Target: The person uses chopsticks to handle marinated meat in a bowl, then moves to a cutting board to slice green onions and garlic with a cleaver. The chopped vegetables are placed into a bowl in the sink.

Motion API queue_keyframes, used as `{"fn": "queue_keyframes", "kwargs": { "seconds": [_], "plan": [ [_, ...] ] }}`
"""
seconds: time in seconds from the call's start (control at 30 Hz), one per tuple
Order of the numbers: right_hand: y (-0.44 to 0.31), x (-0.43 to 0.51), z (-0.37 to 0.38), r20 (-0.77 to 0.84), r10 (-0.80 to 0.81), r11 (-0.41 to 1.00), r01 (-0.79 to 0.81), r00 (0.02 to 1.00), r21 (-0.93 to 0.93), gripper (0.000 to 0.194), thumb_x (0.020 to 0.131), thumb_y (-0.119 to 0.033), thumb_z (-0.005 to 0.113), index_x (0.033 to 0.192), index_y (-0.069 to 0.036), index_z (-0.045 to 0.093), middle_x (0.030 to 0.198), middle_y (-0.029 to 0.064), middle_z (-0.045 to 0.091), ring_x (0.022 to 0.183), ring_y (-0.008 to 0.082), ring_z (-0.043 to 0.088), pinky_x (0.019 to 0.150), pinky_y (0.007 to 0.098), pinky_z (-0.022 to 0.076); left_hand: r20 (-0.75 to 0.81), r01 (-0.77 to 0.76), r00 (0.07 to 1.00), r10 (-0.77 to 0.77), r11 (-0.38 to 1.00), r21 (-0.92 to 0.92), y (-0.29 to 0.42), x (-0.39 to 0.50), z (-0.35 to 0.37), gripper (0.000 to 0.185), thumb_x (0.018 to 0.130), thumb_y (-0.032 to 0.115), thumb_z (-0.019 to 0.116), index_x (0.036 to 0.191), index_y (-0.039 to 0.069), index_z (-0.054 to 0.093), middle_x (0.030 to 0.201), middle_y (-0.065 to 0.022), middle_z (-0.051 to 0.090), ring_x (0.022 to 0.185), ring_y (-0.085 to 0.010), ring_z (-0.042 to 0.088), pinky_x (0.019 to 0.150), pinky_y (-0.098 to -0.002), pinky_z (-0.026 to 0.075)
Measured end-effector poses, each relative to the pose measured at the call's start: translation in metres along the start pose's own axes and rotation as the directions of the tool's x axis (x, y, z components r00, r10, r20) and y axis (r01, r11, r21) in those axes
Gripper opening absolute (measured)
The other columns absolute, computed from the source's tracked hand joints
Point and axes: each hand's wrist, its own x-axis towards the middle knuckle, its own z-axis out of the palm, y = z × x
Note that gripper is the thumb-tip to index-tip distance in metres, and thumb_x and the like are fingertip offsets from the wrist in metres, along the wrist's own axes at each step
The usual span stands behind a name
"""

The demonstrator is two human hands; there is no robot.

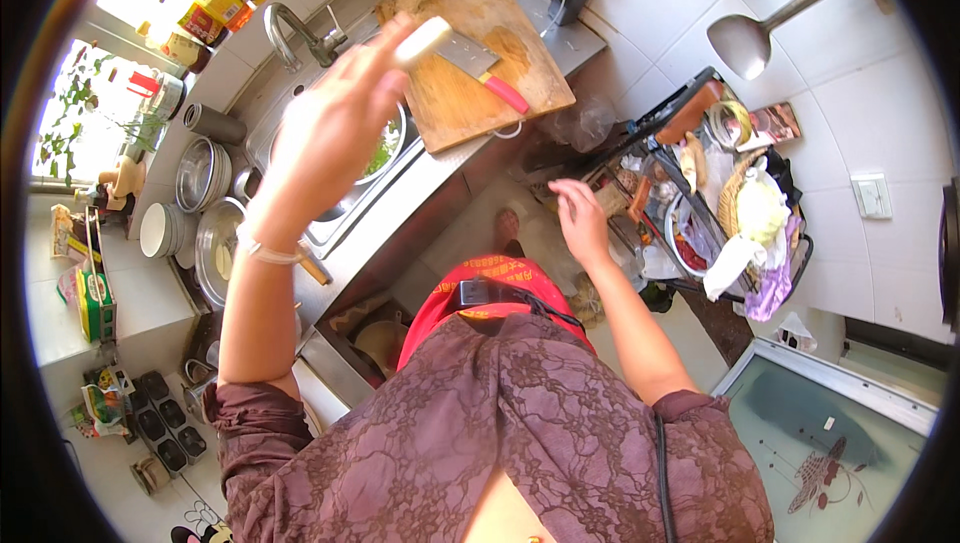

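Note:
My left hand (326,127) is raised over the sink's front edge, blurred by motion, with a clear bangle at the wrist. At its fingertips is a small white block (424,40), too blurred to name. Beyond it lies a wooden cutting board (442,112), and on that a cleaver (472,55) with a red handle. Partly hidden behind my left hand, a metal basin (403,130) of green leaves sits in the sink. My right hand (581,217) hangs over the floor, left of a loaded rack, holding nothing, its fingers loosely bent.
A curved faucet (285,33) rises behind the sink. Metal bowls (202,172) and white bowls (159,230) stand along the left counter. The rack (667,168) carries vegetables and bags on the right. A spatula (742,40) hangs on the tiled wall. A glass-panelled door (810,408) is at lower right.

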Motion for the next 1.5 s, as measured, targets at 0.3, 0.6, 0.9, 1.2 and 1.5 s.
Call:
{"fn": "queue_keyframes", "kwargs": {
  "seconds": [0.3,0.6,0.9,1.2,1.5],
  "plan": [
    [0.022,0.167,0.072,0.110,-0.121,0.937,0.150,0.987,-0.315,0.047,0.089,-0.009,0.069,0.135,-0.004,0.061,0.140,0.0147,0.057,0.127,0.0376,0.055,0.107,0.0448,0.0463,0.364,-0.096,0.930,0.046,0.988,0.122,-0.088,0.054,0.157,0.047,0.104,0.017,0.057,0.150,0.017,0.046,0.107,-0.0207,0.072,0.086,-0.0408,0.070,0.070,-0.0502,0.055],
    [0.030,0.237,0.113,0.234,0.031,0.941,0.051,0.972,-0.334,0.034,0.091,-0.018,0.067,0.121,-0.006,0.057,0.112,0.0184,0.063,0.098,0.0404,0.066,0.085,0.0494,0.0551,0.328,-0.129,0.941,0.080,0.983,0.128,-0.140,0.045,0.230,0.040,0.097,0.016,0.064,0.136,0.025,0.062,0.106,-0.0071,0.062,0.084,-0.0297,0.070,0.065,-0.0418,0.057],
    [0.017,0.199,0.033,0.165,0.326,0.942,-0.306,0.931,-0.137,0.041,0.099,-0.044,0.068,0.106,-0.004,0.066,0.083,0.0226,0.070,0.083,0.0456,0.069,0.070,0.0490,0.0535,0.281,-0.129,0.955,0.090,0.984,0.122,-0.160,0.059,0.282,0.064,0.086,0.002,0.060,0.145,0.025,0.058,0.113,-0.0089,0.058,0.105,-0.0287,0.064,0.083,-0.0387,0.059],
    [0.011,0.161,0.014,0.209,0.408,0.911,-0.385,0.889,-0.147,0.037,0.100,-0.040,0.067,0.102,-0.003,0.063,0.081,0.0232,0.068,0.078,0.0449,0.068,0.068,0.0466,0.0526,0.252,-0.354,0.913,0.321,0.930,0.099,-0.162,0.088,0.304,0.061,0.087,0.009,0.057,0.147,0.019,0.057,0.114,-0.0038,0.059,0.101,-0.0251,0.060,0.092,-0.0351,0.052],
    [0.014,0.155,0.010,0.347,0.539,0.842,-0.485,0.768,-0.235,0.031,0.101,-0.033,0.064,0.109,-0.004,0.058,0.084,0.0259,0.069,0.080,0.0465,0.069,0.067,0.0520,0.0532,0.069,-0.414,0.907,0.415,0.910,-0.030,-0.172,0.096,0.320,0.045,0.086,0.011,0.058,0.131,0.014,0.065,0.117,-0.0030,0.063,0.111,-0.0261,0.061,0.097,-0.0379,0.050]
  ]
}}
